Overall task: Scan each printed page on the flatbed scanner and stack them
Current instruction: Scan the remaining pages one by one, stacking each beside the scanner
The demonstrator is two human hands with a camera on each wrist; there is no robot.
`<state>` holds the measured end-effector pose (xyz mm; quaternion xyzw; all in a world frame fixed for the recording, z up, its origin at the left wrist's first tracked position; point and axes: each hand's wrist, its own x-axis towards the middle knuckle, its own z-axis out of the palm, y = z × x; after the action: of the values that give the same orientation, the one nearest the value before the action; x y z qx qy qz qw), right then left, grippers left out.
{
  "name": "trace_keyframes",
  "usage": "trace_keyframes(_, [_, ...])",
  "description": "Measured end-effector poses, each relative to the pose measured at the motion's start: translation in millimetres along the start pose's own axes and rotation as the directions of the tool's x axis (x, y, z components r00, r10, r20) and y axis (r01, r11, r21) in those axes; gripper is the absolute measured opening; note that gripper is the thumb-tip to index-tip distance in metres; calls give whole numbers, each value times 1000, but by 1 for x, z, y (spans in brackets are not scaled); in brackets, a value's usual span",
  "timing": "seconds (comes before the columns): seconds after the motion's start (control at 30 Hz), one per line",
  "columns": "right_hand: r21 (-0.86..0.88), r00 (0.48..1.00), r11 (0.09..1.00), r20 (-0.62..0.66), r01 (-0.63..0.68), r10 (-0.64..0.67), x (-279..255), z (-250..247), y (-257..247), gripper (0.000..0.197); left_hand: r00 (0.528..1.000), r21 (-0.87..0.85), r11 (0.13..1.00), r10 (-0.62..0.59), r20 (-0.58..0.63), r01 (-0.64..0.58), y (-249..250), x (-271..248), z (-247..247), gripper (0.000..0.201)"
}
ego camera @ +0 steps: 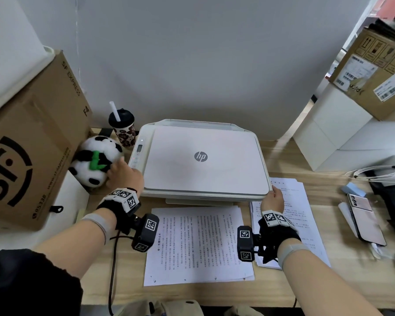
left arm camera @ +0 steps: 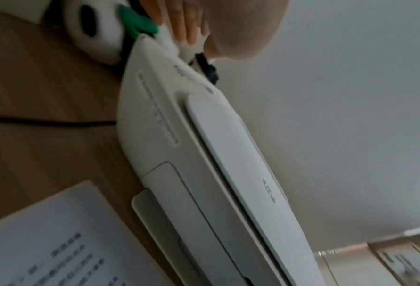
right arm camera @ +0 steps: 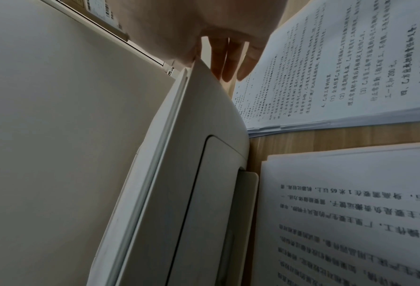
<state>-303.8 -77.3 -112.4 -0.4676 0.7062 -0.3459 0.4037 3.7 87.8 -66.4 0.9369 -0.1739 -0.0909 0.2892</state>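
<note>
A white HP flatbed scanner (ego camera: 203, 160) sits mid-desk with its lid down. My left hand (ego camera: 123, 173) is at its front left corner beside the control panel, fingers (left arm camera: 191, 29) straight and reaching toward a panda toy. My right hand (ego camera: 274, 198) touches the lid's front right corner; its fingers (right arm camera: 228, 58) run straight down the scanner's side (right arm camera: 191, 154), holding nothing. One stack of printed pages (ego camera: 198, 245) lies in front of the scanner, text up. A second stack (ego camera: 292, 201) lies to its right, partly under my right wrist. Any page under the lid is hidden.
A panda plush (ego camera: 96, 163) and a lidded cup with a straw (ego camera: 123, 131) crowd the scanner's left side, next to a large SF cardboard box (ego camera: 27, 144). On the right lie a phone (ego camera: 365, 217), coiled cable (ego camera: 379, 173) and white boxes (ego camera: 328, 137).
</note>
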Motion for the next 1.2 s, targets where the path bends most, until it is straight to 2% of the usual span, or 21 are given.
trace_keyframes(0.1, [26, 996, 997, -37, -74, 75, 5, -1, -4, 36, 981, 44, 998, 27, 193, -36, 7, 10, 4, 42])
trace_keyframes(0.17, [50, 993, 994, -56, -100, 102, 8, -4, -8, 37, 933, 53, 998, 11, 360, -32, 11, 16, 11, 40])
trace_keyframes(0.2, [58, 993, 993, -56, -104, 108, 9, -6, -10, 38, 914, 67, 998, -21, 404, -7, 12, 21, 13, 39])
trace_keyframes(0.23, [64, 993, 993, -54, -102, 105, 10, -8, -13, 38, 905, 84, 996, -50, 423, 15, 14, 26, 14, 40])
trace_keyframes(0.3, [81, 994, 993, -50, -88, 93, 11, -12, -17, 37, 915, 54, 998, -60, 399, 42, 19, 32, 11, 41])
trace_keyframes(0.37, [112, 995, 991, -66, -68, 75, 14, -15, -19, 36, 930, -12, 999, -28, 367, 35, 30, 30, -3, 25])
trace_keyframes(0.4, [147, 994, 987, -88, -58, 71, 15, -16, -20, 36, 920, -41, 999, -4, 392, 21, 36, 29, -8, 20])
trace_keyframes(0.43, [196, 990, 980, -119, -46, 70, 17, -16, -22, 36, 916, -132, 989, -3, 402, 61, 42, 29, -14, 18])
trace_keyframes(0.53, [295, 979, 955, -196, 14, 46, 20, -15, -33, 39, 925, -487, 851, 7, 379, 193, 55, 34, -30, 25])
trace_keyframes(0.6, [341, 986, 939, -167, 35, 24, 23, -12, -44, 37, 932, -634, 732, -3, 364, 250, 67, 39, -35, 27])
trace_keyframes(0.67, [341, 996, 939, -85, 35, -6, 28, -6, -55, 35, 945, -757, 605, 19, 326, 248, 82, 44, -43, 26])
trace_keyframes(0.73, [282, 999, 959, 37, 25, -37, 33, 3, -62, 30, 965, -825, 526, 28, 261, 208, 100, 48, -50, 32])
trace_keyframes(0.83, [169, 984, 985, 163, 41, -69, 38, 20, -68, 20, 979, -873, 470, 78, 186, 128, 127, 58, -57, 36])
trace_keyframes(0.93, [-74, 965, 991, 244, 115, -93, 40, 33, -70, 25, 979, -896, 425, 88, 185, 131, 154, 68, -61, 36])
trace_keyframes(1.03, [-290, 947, 932, 295, 219, -131, 39, 43, -76, 34, 978, -909, 387, 67, 199, 158, 177, 79, -62, 33])
trace_keyframes(1.2, [-532, 930, 779, 321, 332, -178, 42, 53, -80, 56, 969, -896, 413, 105, 223, 161, 199, 94, -59, 24])
